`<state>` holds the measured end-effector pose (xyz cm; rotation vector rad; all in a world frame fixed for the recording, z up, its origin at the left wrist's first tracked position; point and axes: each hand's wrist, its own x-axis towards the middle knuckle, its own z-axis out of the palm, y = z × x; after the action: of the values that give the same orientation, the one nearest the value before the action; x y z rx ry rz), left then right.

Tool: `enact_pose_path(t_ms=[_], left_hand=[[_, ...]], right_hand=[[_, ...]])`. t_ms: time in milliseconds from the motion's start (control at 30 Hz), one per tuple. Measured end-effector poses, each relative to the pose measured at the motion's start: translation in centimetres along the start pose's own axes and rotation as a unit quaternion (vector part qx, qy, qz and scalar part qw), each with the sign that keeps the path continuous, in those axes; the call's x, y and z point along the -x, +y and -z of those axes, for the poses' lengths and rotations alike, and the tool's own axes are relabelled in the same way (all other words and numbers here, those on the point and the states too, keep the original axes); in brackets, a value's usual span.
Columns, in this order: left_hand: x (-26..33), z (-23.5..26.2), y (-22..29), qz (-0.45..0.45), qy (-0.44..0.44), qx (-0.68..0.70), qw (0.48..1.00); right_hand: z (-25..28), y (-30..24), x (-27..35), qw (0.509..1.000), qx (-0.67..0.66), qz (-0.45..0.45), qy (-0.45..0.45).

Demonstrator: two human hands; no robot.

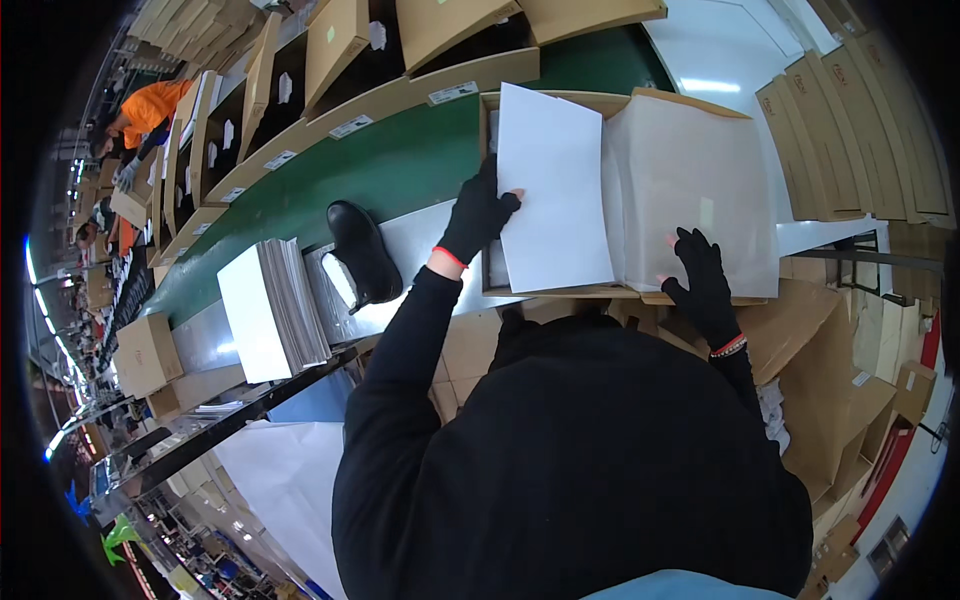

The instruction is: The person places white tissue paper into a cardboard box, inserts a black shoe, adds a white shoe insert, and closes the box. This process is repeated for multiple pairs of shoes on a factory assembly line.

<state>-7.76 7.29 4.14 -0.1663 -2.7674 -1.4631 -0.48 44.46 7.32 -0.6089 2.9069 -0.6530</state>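
My left hand (477, 215), in a black fingerless glove, grips the left edge of a stiff white sheet (556, 190) with the thumb on top. That sheet covers much of an open brown cardboard box (562, 293). Thin whitish wrapping paper (690, 170) spreads from the box over its opened right side. On the near part of this paper lies or hovers my right hand (703, 290), also gloved, its fingers spread and holding nothing. To the left of my left hand, a black ankle boot (362, 255) rests on its side on the metal surface.
Left of the boot is a stack of white sheets (268, 310). Several open boxes (330, 120) line the far side of the green conveyor belt (300, 200). Upright cartons (850, 130) stand at right, a large carton (830, 380) below. A co-worker in orange (155, 105) handles boxes far left.
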Motion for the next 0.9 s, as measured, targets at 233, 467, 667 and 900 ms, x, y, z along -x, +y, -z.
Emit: enact_pose_path(t_ms=[233, 467, 667, 900], left_hand=[[-0.5, -7.1, -2.8, 0.081, -0.010, -0.085, 0.993], [2.4, 11.1, -0.9, 0.143, -0.038, -0.569, 0.809], [9.5, 20.9, -11.5, 0.366, -0.225, -0.468, 0.772], [7.7, 20.0, -5.0, 0.281, -0.092, -0.272, 0.916]], right_hand=[[-0.4, -1.4, -1.9, 0.998, -0.025, 0.059, 0.010], [-4.0, 0.4, -3.4, 0.994, 0.017, -0.051, 0.096], [-7.2, 4.8, -2.2, 0.975, 0.123, -0.175, 0.056], [-8.0, 5.2, -1.6, 0.972, 0.130, -0.182, 0.071]])
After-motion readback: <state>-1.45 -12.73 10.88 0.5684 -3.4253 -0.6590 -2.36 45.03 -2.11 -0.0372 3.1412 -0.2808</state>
